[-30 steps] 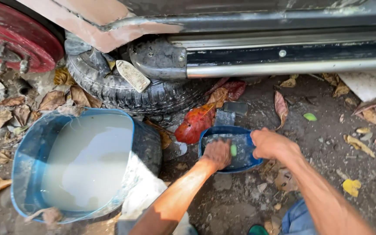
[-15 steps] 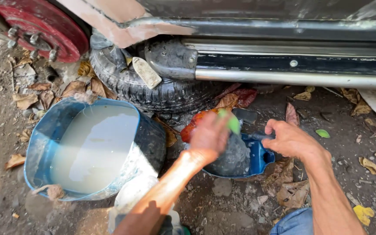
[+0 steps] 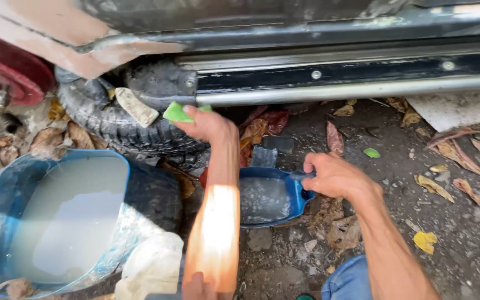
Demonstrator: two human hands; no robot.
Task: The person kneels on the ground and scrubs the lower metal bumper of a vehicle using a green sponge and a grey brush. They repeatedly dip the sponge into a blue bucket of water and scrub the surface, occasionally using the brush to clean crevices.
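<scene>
My left hand (image 3: 209,126) is raised toward the vehicle's lower edge, gripping a small green sponge (image 3: 176,113) just below the grey side rail (image 3: 351,89). My right hand (image 3: 331,176) holds the right rim of a small blue scoop-shaped container (image 3: 265,198) that sits on the ground with cloudy water in it. Behind my left hand lies an old black tyre (image 3: 118,125) under the vehicle body.
A large blue tub (image 3: 40,222) of milky water stands at the left, a white cloth (image 3: 151,266) by its rim. A red wheel hub (image 3: 12,78) is at far left. Dry leaves (image 3: 440,186) and stones litter the dirt ground at right.
My left hand lifted the green sponge out of the small blue container and up toward the vehicle's side rail. My right hand stayed on the container's rim.
</scene>
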